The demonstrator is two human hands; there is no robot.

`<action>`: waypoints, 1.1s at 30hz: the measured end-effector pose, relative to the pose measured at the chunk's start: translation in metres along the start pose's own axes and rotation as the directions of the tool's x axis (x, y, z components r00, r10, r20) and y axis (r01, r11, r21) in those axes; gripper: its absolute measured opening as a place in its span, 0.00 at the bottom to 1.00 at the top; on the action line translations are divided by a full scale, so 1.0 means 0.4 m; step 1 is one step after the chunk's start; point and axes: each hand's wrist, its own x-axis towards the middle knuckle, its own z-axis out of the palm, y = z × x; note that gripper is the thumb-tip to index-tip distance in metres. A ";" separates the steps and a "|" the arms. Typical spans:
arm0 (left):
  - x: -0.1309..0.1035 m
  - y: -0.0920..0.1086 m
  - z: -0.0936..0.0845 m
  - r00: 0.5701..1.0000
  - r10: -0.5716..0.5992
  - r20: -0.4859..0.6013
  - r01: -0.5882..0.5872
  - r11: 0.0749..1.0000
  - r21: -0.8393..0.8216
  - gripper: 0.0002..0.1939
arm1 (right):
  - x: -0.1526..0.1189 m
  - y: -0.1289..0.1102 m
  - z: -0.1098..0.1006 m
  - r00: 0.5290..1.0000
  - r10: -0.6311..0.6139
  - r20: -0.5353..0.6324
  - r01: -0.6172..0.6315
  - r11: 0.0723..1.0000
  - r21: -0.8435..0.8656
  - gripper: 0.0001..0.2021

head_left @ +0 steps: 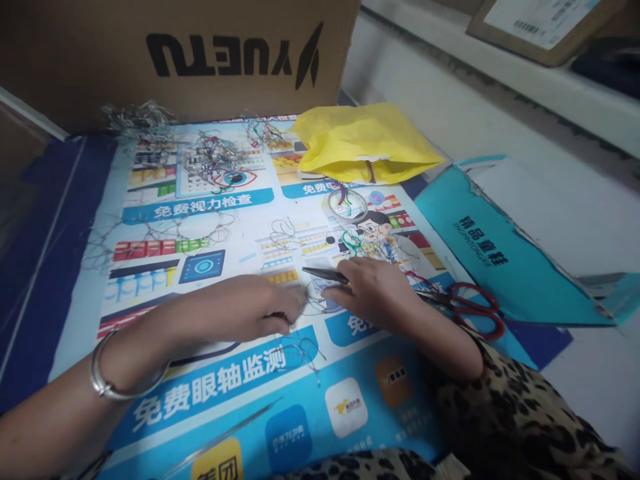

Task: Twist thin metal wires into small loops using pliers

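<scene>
My left hand (pixel 267 307), with a silver bangle on its wrist, is closed at the middle of the printed poster; thin wire runs beside its fingertips. Close to it on the right, my right hand (pixel 375 287) is closed near dark pointed metal tips (pixel 325 274) that stick out to the left past its fingers. Fine wire loops (pixel 314 300) lie between the two hands. Red-handled scissors (pixel 475 305) rest beyond my right wrist, their blades partly hidden by it. Thin wires (pixel 305 350) also lie just below my hands.
A yellow bag (pixel 370 143) lies at the back beside a tape roll (pixel 347 203). Tangled wires (pixel 213 157) are spread at the back left. A cardboard box (pixel 240 100) stands behind, and a torn teal box (pixel 465 233) is at the right.
</scene>
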 end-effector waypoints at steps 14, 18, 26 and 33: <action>0.023 -0.007 0.035 0.981 -0.048 -0.190 0.082 0.981 0.178 0.07 | 0.001 0.009 0.003 1.000 -0.024 0.010 0.024 1.000 0.011 0.13; 0.033 -0.003 0.052 0.976 0.009 -0.220 0.045 0.970 0.238 0.09 | 0.003 0.009 0.002 1.000 -0.015 0.018 0.014 0.999 0.032 0.13; 0.044 -0.007 0.086 0.969 0.042 -0.245 0.057 0.923 0.381 0.12 | 0.014 0.025 -0.018 0.996 0.053 0.068 -0.066 0.976 0.209 0.10; 0.022 0.001 0.077 0.979 -0.012 -0.203 0.061 0.969 0.238 0.14 | 0.015 0.024 -0.021 0.996 0.078 0.047 -0.088 0.956 0.279 0.08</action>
